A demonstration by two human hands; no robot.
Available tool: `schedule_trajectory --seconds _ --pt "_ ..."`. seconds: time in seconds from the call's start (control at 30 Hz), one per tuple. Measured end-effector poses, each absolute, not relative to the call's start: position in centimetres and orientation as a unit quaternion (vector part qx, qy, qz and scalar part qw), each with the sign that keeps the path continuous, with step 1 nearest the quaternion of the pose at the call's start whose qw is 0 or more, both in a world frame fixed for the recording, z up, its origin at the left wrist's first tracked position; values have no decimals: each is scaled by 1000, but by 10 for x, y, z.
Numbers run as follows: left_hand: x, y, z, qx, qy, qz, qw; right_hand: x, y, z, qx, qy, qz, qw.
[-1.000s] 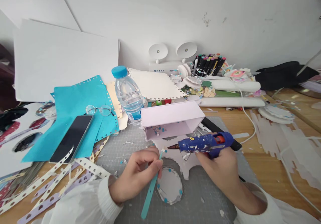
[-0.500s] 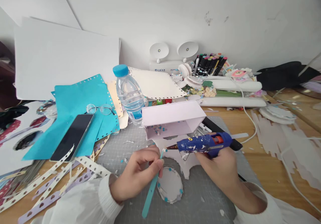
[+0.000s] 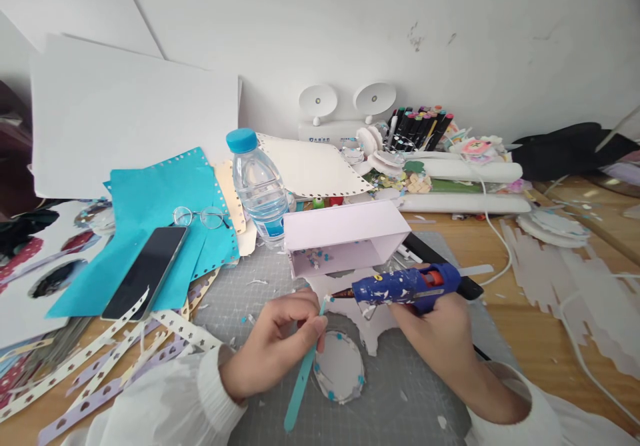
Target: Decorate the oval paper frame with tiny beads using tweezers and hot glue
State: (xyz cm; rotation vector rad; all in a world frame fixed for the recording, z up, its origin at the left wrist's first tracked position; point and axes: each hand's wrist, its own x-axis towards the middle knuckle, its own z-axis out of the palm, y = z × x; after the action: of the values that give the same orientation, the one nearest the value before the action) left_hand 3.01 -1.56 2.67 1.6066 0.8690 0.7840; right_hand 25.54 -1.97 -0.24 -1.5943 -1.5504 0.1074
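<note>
My left hand (image 3: 284, 341) pinches a flat teal stick (image 3: 300, 393), its broad end pointing down toward me. A tiny pale piece (image 3: 327, 298) sits at the stick's upper tip. In my right hand (image 3: 440, 329) is a blue glue gun (image 3: 400, 286) smeared with white; its nozzle points left, very close to that small piece. Whether the two touch, I cannot tell. Below them a round white disc (image 3: 341, 369) with blue bits round its rim lies on the grey cutting mat (image 3: 400, 413). A cut scrap of white card (image 3: 360, 313) lies partly under the glue gun.
A pale open box (image 3: 347, 229) holding small blue bits stands behind my hands, beside a water bottle (image 3: 260, 186). To the left are a phone (image 3: 147, 269), glasses (image 3: 200, 217), blue paper (image 3: 145, 193) and punched strips (image 3: 95, 366). Markers (image 3: 420, 128) stand at the back; a white cable (image 3: 505, 246) runs right.
Almost nothing differs. The glue gun has shifted very slightly left, its nozzle still by the stick's tip, and both hands keep their grips.
</note>
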Motion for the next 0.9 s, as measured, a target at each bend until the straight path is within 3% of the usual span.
schedule_trajectory --seconds 0.9 --pt "31 -16 27 688 347 333 543 258 -23 -5 -627 -641 49 440"
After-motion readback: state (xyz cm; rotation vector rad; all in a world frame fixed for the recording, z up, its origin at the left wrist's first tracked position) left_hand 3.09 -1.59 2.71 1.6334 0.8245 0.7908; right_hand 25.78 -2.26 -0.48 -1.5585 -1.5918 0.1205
